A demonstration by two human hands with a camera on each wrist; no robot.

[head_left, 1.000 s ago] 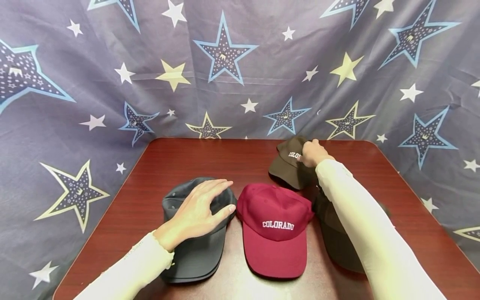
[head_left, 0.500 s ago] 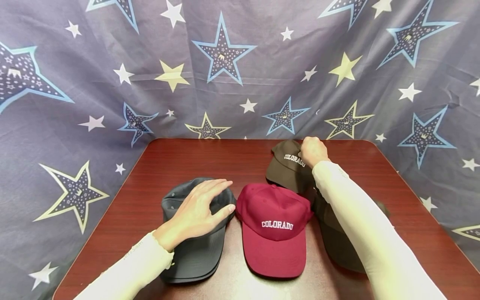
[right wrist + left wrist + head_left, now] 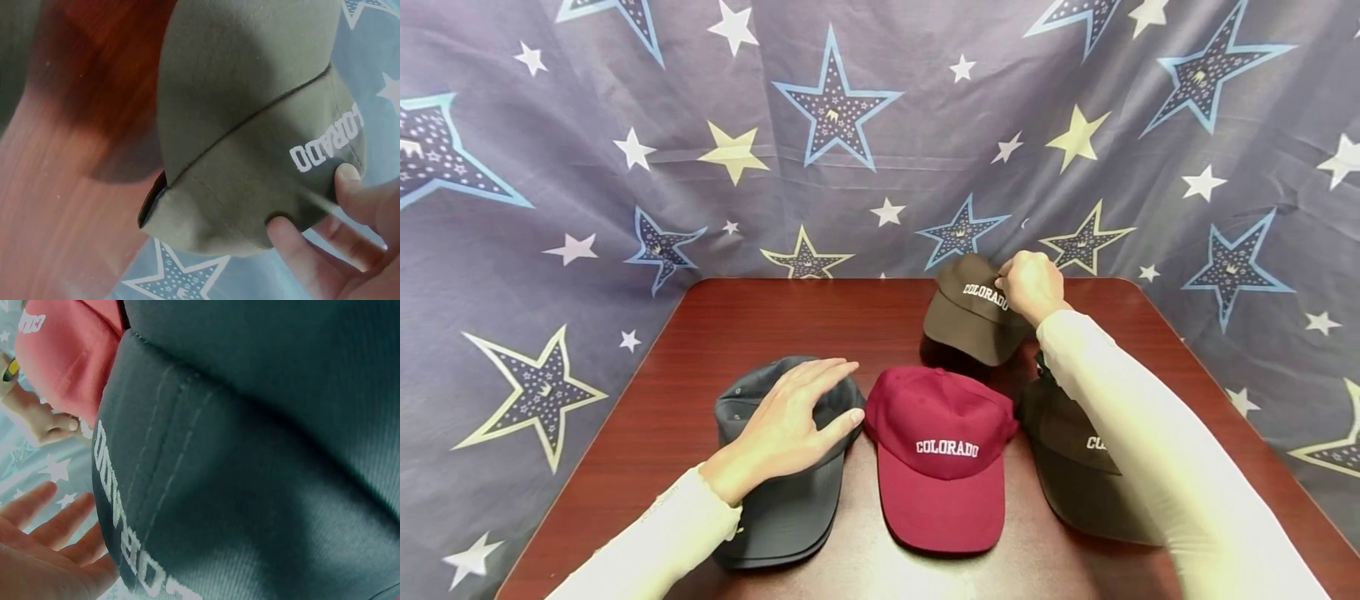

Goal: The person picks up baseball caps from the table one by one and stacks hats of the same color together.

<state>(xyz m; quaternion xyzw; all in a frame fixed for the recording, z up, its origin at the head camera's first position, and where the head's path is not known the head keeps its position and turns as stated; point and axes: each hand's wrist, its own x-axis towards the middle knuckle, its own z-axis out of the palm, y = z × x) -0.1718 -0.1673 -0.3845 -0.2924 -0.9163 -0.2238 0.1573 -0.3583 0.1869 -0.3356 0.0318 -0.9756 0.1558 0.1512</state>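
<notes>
At the table's far side my right hand [image 3: 1032, 285] pinches the crown of an olive-brown baseball cap [image 3: 973, 312] lettered COLORADO, its brim facing me. Seen from the right wrist, thumb and fingertips [image 3: 350, 178] press into the fabric beside the white letters, and the cap [image 3: 244, 150] is tilted above the wood. My left hand [image 3: 793, 421], fingers extended, lies over a dark grey baseball cap [image 3: 790, 512] at the front left. In the left wrist view, that hand [image 3: 56, 562] is beside the cap's lettered front panel [image 3: 187, 487].
A crimson COLORADO cap [image 3: 942, 500] sits in the middle of the front row. To its right is another dark brown cap [image 3: 1086, 492], partly covered by my right sleeve [image 3: 1135, 417]. Behind the reddish wood table [image 3: 805, 317] hangs a star-patterned cloth [image 3: 850, 200].
My right hand has drawn the olive-brown cap slightly left and toward me, then raised it. More of its lettering shows. The left hand stays over the dark grey cap.
</notes>
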